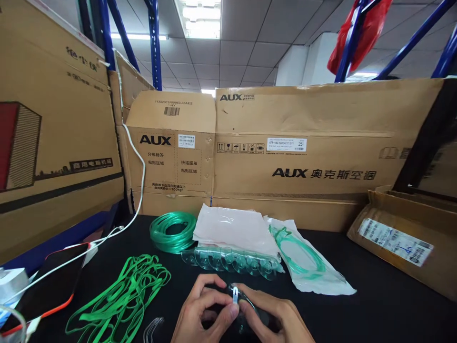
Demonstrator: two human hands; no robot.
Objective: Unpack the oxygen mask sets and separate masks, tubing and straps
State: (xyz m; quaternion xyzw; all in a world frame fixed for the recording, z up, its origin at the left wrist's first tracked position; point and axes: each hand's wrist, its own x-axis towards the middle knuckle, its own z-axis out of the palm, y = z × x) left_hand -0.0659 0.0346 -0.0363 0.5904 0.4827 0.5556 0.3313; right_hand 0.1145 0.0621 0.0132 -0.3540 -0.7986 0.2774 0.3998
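Both hands meet at the bottom centre over a black table [374, 305]. My left hand [203, 312] and my right hand [274, 317] pinch together on a small clear mask piece with a white clip [235, 295]. Just beyond them lies a row of several clear green masks [232, 261]. To the left of my hands is a heap of green elastic straps [124, 295]. A coil of green tubing [172, 232] sits behind it.
A pile of empty plastic bags [232, 226] and a bagged tube set [307, 262] lie behind the masks. Large AUX cardboard boxes [303, 157] wall the table's back. A carton [407, 238] sits at right, and a phone on a white cable [53, 281] at left.
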